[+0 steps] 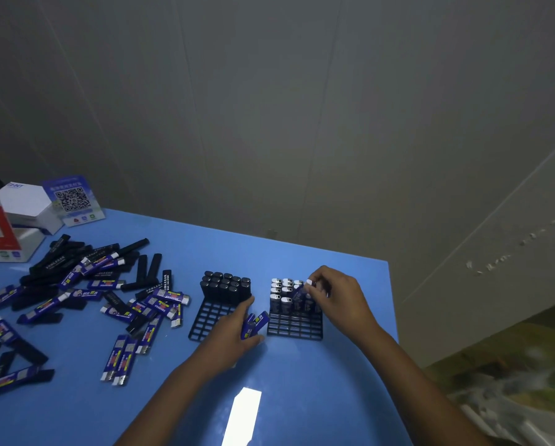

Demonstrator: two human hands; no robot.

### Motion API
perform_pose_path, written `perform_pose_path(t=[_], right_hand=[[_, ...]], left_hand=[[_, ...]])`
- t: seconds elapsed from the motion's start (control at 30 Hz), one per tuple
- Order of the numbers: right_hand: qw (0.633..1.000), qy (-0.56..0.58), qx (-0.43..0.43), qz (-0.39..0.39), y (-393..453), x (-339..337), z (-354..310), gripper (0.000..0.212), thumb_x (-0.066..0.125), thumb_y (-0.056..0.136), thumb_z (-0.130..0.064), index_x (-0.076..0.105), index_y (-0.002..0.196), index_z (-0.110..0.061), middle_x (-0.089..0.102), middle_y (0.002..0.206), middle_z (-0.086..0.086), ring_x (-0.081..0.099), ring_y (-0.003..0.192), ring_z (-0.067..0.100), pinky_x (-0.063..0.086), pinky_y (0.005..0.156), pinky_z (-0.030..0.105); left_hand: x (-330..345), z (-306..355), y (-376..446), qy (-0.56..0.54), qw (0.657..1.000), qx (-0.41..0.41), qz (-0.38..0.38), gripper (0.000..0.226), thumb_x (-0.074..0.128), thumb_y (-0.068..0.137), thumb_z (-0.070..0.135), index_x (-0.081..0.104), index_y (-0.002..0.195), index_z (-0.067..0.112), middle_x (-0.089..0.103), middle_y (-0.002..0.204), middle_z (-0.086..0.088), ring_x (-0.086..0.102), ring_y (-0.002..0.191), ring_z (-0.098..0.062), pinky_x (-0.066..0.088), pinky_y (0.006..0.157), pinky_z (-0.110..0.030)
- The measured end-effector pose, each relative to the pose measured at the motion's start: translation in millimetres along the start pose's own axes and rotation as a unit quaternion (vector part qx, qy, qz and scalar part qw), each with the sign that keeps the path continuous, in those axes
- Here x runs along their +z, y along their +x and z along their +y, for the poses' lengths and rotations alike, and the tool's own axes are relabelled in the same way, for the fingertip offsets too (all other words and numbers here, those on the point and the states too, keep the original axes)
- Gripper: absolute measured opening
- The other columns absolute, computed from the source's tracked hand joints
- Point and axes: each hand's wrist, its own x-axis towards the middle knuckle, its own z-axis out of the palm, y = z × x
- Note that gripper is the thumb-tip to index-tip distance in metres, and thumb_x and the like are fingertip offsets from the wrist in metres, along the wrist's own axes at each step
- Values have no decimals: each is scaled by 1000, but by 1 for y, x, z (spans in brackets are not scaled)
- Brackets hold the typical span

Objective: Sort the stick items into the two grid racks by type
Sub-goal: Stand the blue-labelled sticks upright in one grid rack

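Right hand [334, 294] pinching white-capped blue stick [301, 296] over right rack [297, 325], left hand [234, 333] gripping blue printed sticks [254, 323]

Single head cam, wide-angle, worn by person, looks fwd & down over blue table [301, 381] from its near edge. Close: forearms enter from bottom, two grid racks [293, 326] mid-frame. Upper half is grey wall [269, 107]. No 2nd view to share.
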Motion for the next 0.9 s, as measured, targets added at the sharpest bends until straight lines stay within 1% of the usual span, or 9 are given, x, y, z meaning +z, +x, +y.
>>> perform_pose_path(t=[0.1,0.17,0.27,0.4,0.47,0.57,0.7,0.8,0.9], right_hand=[[999,11,-16,33,0,-4,0,13,70,90,-24,59,83,-27,57,67,-9,56,68,11,42,61,15],[999,1,-29,16,-1,-5,2,12,69,89,-22,59,84,-26,57,69,-8,55,69,11,43,61,17],[999,-18,-24,-24,-2,0,8,12,68,90,-22,59,85,-27,59,73,-8,56,69,10,46,63,22],[995,-77,-38,-56,-1,11,12,10,66,93,-27,57,89,-22,59,78,-8,56,73,9,48,68,27],[991,-105,-46,-65,-1,15,12,14,64,94,-29,54,92,-20,59,80,-7,55,75,13,47,69,30],[985,-139,-59,-82,-1,20,13,18,62,95,-28,48,93,-17,59,83,-5,53,77,17,47,69,34],[978,-177,-71,-86,-1,25,15,20,59,97,-28,41,91,-20,61,90,-2,54,81,22,45,67,35],[971,-213,-69,-87,-1,30,14,12,55,97,-32,51,100,-22,64,98,-4,58,92,23,44,66,35],[964,-244,-70,-76,-2,32,13,12,53,97,-34,53,105,-25,65,101,-6,60,95,22,42,65,33]], left_hand=[[0,-1,1,3,1000,3,1,82,71,88,26,21,153,29,58,108,6,58,86,3,43,72,-11],[-1,-2,2,-1,1000,2,2,82,71,88,26,20,152,30,58,107,6,58,85,3,43,73,-10],[0,-4,3,-1,1000,1,4,82,71,88,26,20,153,30,59,110,5,60,88,1,45,75,-11],[0,-4,3,7,1000,1,2,81,70,89,26,20,153,29,57,108,6,58,85,4,44,70,-8],[0,-4,3,4,1000,2,2,81,70,89,25,20,153,29,57,107,6,57,83,6,43,68,-6],[-2,-5,3,0,1000,0,3,81,70,89,25,20,153,29,57,107,7,57,84,7,43,70,-7],[-1,-8,3,2,1000,0,6,81,71,88,25,22,152,28,57,105,9,57,84,8,43,72,-8],[-1,-10,3,-2,1000,-3,6,81,71,88,26,22,152,29,58,110,8,59,88,5,45,77,-12],[-1,-10,3,-5,1000,-4,4,82,71,88,26,22,152,29,58,110,8,60,88,3,46,75,-12]])
